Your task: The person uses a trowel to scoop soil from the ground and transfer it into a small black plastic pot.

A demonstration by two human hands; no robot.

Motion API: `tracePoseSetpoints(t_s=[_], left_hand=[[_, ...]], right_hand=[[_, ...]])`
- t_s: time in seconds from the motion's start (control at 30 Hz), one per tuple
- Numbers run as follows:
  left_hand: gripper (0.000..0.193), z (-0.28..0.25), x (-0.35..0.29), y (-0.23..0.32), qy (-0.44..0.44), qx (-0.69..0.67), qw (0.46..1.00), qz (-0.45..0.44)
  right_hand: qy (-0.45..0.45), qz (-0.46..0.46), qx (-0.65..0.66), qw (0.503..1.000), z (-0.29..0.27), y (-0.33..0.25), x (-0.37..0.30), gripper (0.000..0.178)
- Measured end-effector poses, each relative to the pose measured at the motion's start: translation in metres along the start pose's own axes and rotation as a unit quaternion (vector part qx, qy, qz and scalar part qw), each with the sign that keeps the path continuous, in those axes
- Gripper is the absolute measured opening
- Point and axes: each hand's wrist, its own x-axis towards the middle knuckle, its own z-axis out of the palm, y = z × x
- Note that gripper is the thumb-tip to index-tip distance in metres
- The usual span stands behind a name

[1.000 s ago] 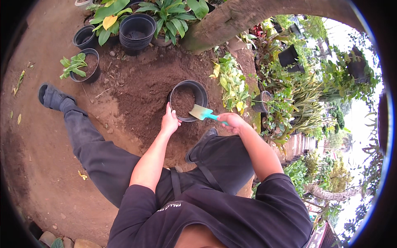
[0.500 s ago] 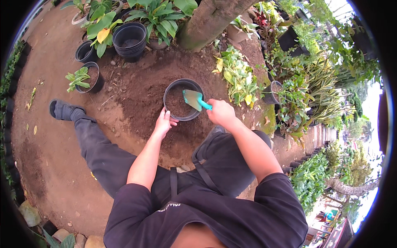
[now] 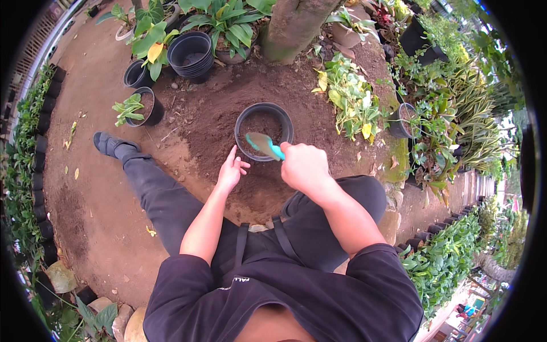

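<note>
A round black plastic plant pot [image 3: 289, 126] with dark soil [image 3: 261, 122] inside stands on loose earth in front of me. My right hand [image 3: 306, 165] is wrapped round the turquoise handle of a hand trowel [image 3: 262, 143]. The trowel's blade hangs over the pot's near side, tilted and dusted with soil. Beside the pot's near left edge is my left hand [image 3: 231, 171], its fingers apart and nothing in them. Its raised index fingertip is close to the rim; whether it touches, I cannot tell.
Stacked black pots [image 3: 191, 56] and a small potted plant [image 3: 147, 108] stand at the far left. A tree trunk [image 3: 290, 31] rises behind the pot. Cut leafy vines [image 3: 348, 97] lie to the right, before dense greenery. My outstretched leg [image 3: 165, 194] lies on the left.
My left hand has let go of the pot's side and its fingers have spread. The trowel has tilted and moved toward the pot's near side. The whole view has shifted a little.
</note>
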Motion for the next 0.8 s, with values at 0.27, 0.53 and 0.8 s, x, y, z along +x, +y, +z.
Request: tracePoseSetpoints(t_s=[0.27, 0.53, 0.8], left_hand=[[0.052, 0.011, -0.011, 0.007, 0.004, -0.019, 0.999, -0.039], [0.053, 0.015, -0.014, 0.026, 0.007, -0.014, 0.997, -0.075], [0.053, 0.014, -0.016, 0.032, 0.004, 0.001, 0.998, -0.068]], right_hand=[[-0.012, 0.024, 0.012, 1.0, 0.01, 0.007, 0.019, 0.021], [-0.017, 0.024, 0.032, 0.999, 0.016, 0.009, 0.019, 0.021], [-0.044, 0.015, 0.018, 0.999, 0.024, 0.019, 0.023, 0.02]])
